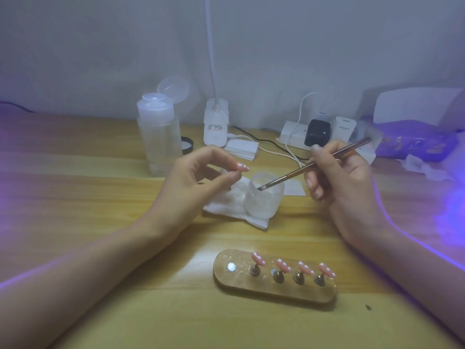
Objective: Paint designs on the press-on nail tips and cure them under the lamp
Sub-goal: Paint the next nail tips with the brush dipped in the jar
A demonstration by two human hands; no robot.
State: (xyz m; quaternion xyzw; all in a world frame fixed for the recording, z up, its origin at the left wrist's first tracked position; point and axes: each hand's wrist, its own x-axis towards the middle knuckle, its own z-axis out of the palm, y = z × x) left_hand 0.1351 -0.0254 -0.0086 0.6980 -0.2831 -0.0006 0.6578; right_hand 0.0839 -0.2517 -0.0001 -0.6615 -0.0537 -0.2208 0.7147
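- On the table (100,298), the wooden holder (274,290) carries four dotted tips (258,258); its left-end slot is bare
- The right hand (337,182), grip clamped on the brush (314,163), slants it down-left, bristles at the glass cup (264,200)
- The left hand (196,182) pinches the fifth nail tip (242,168), just left of the bristles

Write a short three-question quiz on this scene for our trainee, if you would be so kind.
1. True or false: the holder is full.
2. Fill in: the brush tip dips at the ____.
3. Which hand pinches a nail tip? A left hand; B right hand.

Key: 1 false, its left spot is bare; 2 cup; 3 A.
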